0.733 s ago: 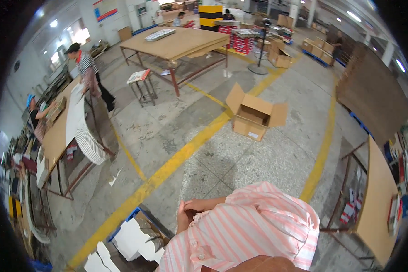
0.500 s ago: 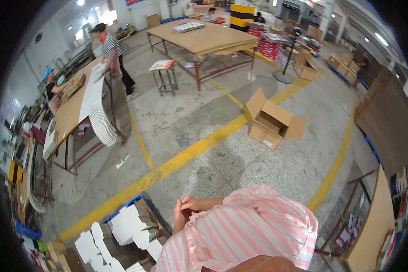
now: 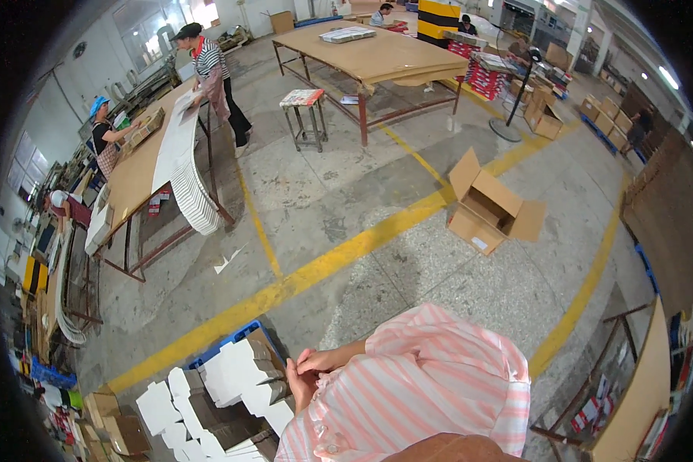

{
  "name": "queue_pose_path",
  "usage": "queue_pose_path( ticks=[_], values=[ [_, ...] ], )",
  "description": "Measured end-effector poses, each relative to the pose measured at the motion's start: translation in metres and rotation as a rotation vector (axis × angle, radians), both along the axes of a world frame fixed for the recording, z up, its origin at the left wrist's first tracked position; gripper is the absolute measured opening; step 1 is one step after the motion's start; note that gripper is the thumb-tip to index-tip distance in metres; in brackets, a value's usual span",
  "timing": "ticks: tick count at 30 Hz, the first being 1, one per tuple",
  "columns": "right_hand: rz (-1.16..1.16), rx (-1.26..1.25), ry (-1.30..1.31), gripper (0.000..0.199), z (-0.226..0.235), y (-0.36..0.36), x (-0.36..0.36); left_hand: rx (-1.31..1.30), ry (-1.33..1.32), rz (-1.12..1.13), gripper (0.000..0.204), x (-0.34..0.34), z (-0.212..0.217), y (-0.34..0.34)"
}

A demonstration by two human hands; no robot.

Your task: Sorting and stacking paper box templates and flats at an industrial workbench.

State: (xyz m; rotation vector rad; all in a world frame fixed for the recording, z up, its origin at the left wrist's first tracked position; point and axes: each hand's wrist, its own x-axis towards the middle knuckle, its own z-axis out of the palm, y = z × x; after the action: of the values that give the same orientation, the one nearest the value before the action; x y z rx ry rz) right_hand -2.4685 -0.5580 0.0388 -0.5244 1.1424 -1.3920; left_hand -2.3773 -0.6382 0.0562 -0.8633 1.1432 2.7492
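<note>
In front of my body, low in the head view, my two hands meet. My right hand [image 3: 320, 360] reaches across with its fingers curled against my left hand [image 3: 297, 383]. Both are closed, and what lies between the fingers, if anything, is hidden. Just left of them stand stacks of white folded carton blanks [image 3: 229, 375] with brown sides, on a blue pallet [image 3: 242, 333]. Nearest to me, my pink and white striped sleeve [image 3: 446, 362] covers the right arm.
An open cardboard box [image 3: 485, 212] sits on the floor ahead right, by a yellow line [image 3: 362, 245]. Further off are a large brown table [image 3: 393, 58], a stool [image 3: 302, 98] and a fan stand [image 3: 516, 96]. People work at a long table [image 3: 140, 173] on the left.
The view has shifted, so the tables, box and floor lines sit further right and slightly lower. My hands stay together, a little lower and further left in the picture.
</note>
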Motion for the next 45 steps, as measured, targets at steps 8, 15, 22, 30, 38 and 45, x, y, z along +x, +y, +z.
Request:
queue_pose_path(
  ticks=[8, 15, 22, 30, 38, 45],
  values=[
    [-0.052, -0.033, 0.068, 0.026, -0.026, -0.075, 0.003, 0.033, 0.005, -0.005, 0.060, -0.001, 0.005, -0.067],
    [0.020, 0.001, 0.119, 0.025, -0.055, -0.144, 0.022, 0.108, -0.015, 0.054, 0.059, 0.021, -0.008, -0.132],
    [-0.010, 0.066, 0.007, 0.021, -0.023, -0.169, 0.046, 0.093, -0.005, 0.080, 0.058, 0.045, -0.004, -0.160],
    [0.083, 0.091, -0.105, 0.018, -0.042, -0.183, 0.056, 0.128, 0.006, 0.162, 0.058, 0.056, -0.007, -0.164],
    [0.233, 0.181, 0.042, 0.018, -0.026, -0.201, 0.063, 0.101, 0.047, 0.265, 0.058, 0.074, -0.006, -0.174],
    [0.233, 0.191, 0.032, 0.021, -0.028, -0.213, 0.066, 0.022, 0.032, 0.287, 0.059, 0.076, -0.004, -0.180]
  ],
)
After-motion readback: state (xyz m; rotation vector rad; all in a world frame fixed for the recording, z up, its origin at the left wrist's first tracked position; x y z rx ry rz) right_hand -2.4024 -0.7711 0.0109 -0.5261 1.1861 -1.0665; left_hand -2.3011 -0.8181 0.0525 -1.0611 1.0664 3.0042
